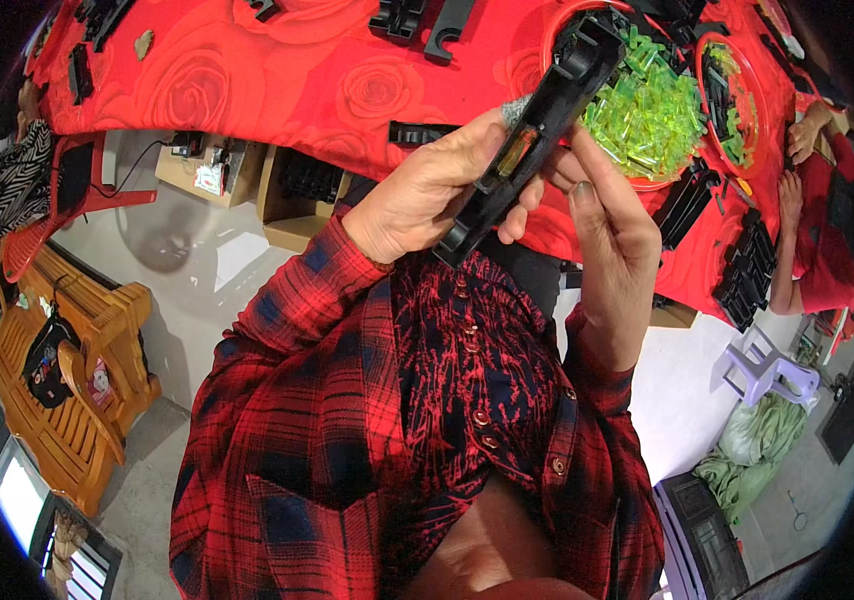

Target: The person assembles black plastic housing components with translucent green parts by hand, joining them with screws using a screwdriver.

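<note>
A long black plastic spirit-level body (477,205) is held at a slant in front of my chest. A small yellowish vial (517,152) shows in its middle opening. My left hand (422,195) is closed around the body, thumb on the near face and fingertips showing past its right edge. A grey fuzzy patch (515,110) sits by the left thumb; I cannot make out what it is. My right hand (612,225) is at the body's right side, its forefinger stretched up against the edge, thumb apart. Beyond lies a red basin (554,20) of green-yellow vials (647,115).
A red rose-patterned cloth (277,85) covers the table. A second red basin (769,110) holds vials and black parts. Black bodies (747,265) lie stacked at the right edge, near another person's hands (797,195). An open cardboard box (292,232) stands below the table.
</note>
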Motion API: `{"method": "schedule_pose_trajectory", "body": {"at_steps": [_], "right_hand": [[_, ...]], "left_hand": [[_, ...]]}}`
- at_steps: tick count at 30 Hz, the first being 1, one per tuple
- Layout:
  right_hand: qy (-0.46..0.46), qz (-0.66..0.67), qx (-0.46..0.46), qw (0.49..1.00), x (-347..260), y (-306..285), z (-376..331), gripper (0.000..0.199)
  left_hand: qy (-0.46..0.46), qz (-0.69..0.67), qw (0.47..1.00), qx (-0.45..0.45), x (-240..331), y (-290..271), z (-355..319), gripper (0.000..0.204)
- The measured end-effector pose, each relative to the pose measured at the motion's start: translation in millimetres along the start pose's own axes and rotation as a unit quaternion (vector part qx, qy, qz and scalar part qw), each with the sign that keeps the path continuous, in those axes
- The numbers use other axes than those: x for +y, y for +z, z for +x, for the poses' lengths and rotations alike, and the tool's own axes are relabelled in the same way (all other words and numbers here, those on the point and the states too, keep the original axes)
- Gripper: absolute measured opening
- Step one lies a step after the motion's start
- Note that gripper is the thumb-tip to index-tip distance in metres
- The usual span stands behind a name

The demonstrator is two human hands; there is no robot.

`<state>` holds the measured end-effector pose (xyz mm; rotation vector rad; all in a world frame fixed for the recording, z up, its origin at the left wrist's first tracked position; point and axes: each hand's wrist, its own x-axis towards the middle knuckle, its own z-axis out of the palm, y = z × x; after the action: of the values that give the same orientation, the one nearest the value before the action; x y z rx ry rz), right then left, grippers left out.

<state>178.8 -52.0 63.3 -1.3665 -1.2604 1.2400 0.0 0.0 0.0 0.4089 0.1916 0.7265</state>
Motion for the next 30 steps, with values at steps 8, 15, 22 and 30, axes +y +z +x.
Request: {"method": "schedule_pose_trajectory", "body": {"at_steps": [8,15,22,30], "right_hand": [[-0.018,0.031,0.011,0.999,-6.2,4.4,1.8,0.035],[0.001,0.073,0.008,0.997,-1.5,4.4,2.6,0.034],[0.031,0.084,0.031,0.996,1.1,5.0,6.0,0.035],[0.056,0.113,0.047,0.991,8.9,3.8,8.8,0.035]], "left_hand": [[-0.01,-0.07,0.997,0.004,-2.9,2.5,0.4,0.045],[-0.047,-0.137,0.988,0.057,4.2,8.1,-3.8,0.043],[-0.068,-0.064,0.987,0.13,6.4,23.3,-0.1,0.038],[-0.029,-0.066,0.993,0.096,0.2,22.5,-2.6,0.045]]}}
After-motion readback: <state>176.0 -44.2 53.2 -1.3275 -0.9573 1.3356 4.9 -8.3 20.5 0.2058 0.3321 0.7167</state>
